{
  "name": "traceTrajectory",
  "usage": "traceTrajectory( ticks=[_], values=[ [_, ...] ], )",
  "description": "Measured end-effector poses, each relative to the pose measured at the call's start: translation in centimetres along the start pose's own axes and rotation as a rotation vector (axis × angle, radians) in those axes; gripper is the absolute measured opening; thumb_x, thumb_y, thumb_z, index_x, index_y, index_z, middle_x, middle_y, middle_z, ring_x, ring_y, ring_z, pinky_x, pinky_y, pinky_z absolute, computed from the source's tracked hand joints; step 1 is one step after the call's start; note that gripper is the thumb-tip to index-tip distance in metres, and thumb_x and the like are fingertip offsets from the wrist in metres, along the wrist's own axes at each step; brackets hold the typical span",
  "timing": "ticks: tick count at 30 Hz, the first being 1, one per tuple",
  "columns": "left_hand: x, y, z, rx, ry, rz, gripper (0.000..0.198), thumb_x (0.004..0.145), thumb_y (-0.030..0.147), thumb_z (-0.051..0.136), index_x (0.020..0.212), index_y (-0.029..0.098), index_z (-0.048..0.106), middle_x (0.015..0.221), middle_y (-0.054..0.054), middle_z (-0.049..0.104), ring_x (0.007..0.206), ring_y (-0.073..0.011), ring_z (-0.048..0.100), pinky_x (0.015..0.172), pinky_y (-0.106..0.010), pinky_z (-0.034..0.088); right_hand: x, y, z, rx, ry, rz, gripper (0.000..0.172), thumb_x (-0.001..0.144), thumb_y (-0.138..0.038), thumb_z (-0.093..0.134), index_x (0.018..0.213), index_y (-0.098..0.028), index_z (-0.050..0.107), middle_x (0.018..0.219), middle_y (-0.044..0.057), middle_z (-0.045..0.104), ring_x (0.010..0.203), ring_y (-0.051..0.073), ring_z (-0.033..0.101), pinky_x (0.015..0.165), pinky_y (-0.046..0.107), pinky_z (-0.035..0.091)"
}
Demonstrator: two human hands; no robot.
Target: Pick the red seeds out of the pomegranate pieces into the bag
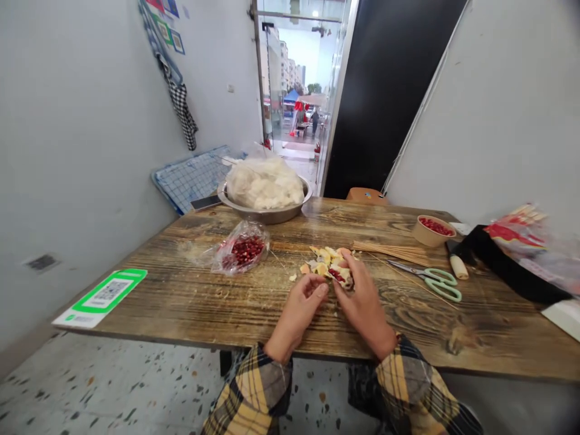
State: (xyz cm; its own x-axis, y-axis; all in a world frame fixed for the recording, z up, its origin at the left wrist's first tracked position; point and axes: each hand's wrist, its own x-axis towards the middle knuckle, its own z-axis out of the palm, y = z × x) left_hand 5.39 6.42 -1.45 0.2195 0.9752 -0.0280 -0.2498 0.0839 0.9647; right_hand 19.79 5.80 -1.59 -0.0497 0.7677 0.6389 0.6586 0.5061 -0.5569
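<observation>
My right hand (362, 299) is closed round a piece of pomegranate (341, 275) with red seeds showing, held just above the wooden table (190, 296). My left hand (301, 308) rests beside it with the fingers curled, fingertips touching the fruit's left side. A pile of yellowish peel scraps (322, 257) lies just beyond both hands. To the left sits a clear plastic bag of red seeds (242, 251).
A metal bowl (265, 211) holding a white bagged mass stands at the back. Bamboo skewers (389, 251), green-handled scissors (437, 283) and a paper cup of red seeds (432, 229) lie to the right. A green QR card (102, 296) is at the left edge.
</observation>
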Motion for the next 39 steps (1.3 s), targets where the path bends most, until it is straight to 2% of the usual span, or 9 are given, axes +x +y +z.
traceTrajectory(
  ticks=[4,7,11,17,20,24,32,39],
  values=[
    [0.2,-0.6,0.8,-0.05,-0.063,-0.037,0.036,0.072,0.044,0.066,0.087,0.015,0.053,0.075,0.0,0.056,0.061,-0.0093,0.052,0.056,-0.021,0.041,-0.4,1.2,0.4,0.0,-0.009,-0.048,0.06,0.087,-0.019,0.048,0.142,-0.027,0.025,0.131,0.008,0.046,0.12,0.024,0.043,0.099,0.043,0.039],
    [0.5,-1.0,1.2,-0.074,-0.05,-0.067,0.037,0.073,0.046,0.065,0.087,0.015,0.051,0.073,0.001,0.054,0.059,-0.0083,0.051,0.052,-0.019,0.039,-1.0,1.6,0.6,0.008,-0.037,-0.047,0.059,0.088,-0.018,0.046,0.143,-0.027,0.024,0.13,0.008,0.046,0.12,0.024,0.043,0.098,0.043,0.04],
    [0.6,-1.2,1.3,-0.029,-0.043,-0.039,0.041,0.072,0.049,0.066,0.086,0.014,0.051,0.07,0.001,0.053,0.056,-0.0072,0.049,0.048,-0.018,0.037,-1.5,1.6,0.5,0.021,-0.043,-0.035,0.058,0.088,-0.014,0.042,0.142,-0.027,0.025,0.132,0.008,0.044,0.122,0.023,0.041,0.1,0.043,0.038],
    [0.5,-1.1,0.5,-0.036,0.015,-0.024,0.044,0.071,0.051,0.066,0.09,0.013,0.052,0.069,0.0,0.055,0.054,-0.0074,0.049,0.047,-0.018,0.037,-1.8,1.0,0.9,0.052,-0.069,-0.047,0.055,0.087,-0.012,0.045,0.138,-0.027,0.031,0.132,0.008,0.044,0.124,0.023,0.04,0.104,0.044,0.035],
    [0.5,-1.1,0.1,-0.066,0.031,-0.024,0.046,0.069,0.05,0.067,0.091,0.013,0.053,0.068,0.0,0.055,0.054,-0.0076,0.05,0.047,-0.018,0.037,-1.9,0.9,1.2,0.127,-0.071,-0.001,0.054,0.086,-0.017,0.05,0.136,-0.027,0.034,0.132,0.008,0.044,0.122,0.024,0.043,0.101,0.044,0.039],
    [0.5,-1.0,-0.1,-0.099,0.034,-0.022,0.049,0.068,0.05,0.069,0.096,0.012,0.056,0.068,0.0,0.056,0.052,-0.0074,0.049,0.048,-0.019,0.038,-2.0,1.0,1.4,0.345,-0.093,0.117,0.052,0.086,-0.022,0.053,0.135,-0.028,0.036,0.132,0.009,0.044,0.11,0.021,0.054,0.087,0.035,0.051],
    [0.4,-1.1,0.0,-0.137,0.052,-0.047,0.051,0.067,0.053,0.068,0.096,0.012,0.061,0.065,-0.001,0.058,0.054,-0.0092,0.053,0.049,-0.019,0.038,-1.9,1.2,1.1,0.59,-0.045,0.331,0.046,0.088,-0.031,0.055,0.132,-0.026,0.041,0.12,0.009,0.053,0.1,0.019,0.06,0.088,0.033,0.05],
    [0.4,-0.9,0.2,-0.119,0.061,-0.054,0.049,0.065,0.05,0.07,0.094,0.012,0.062,0.066,-0.002,0.058,0.054,-0.0097,0.052,0.049,-0.02,0.039,-1.9,1.2,1.3,0.671,-0.004,0.345,0.051,0.084,-0.032,0.06,0.132,-0.023,0.045,0.12,0.011,0.055,0.1,0.021,0.061,0.086,0.035,0.051]
  ],
)
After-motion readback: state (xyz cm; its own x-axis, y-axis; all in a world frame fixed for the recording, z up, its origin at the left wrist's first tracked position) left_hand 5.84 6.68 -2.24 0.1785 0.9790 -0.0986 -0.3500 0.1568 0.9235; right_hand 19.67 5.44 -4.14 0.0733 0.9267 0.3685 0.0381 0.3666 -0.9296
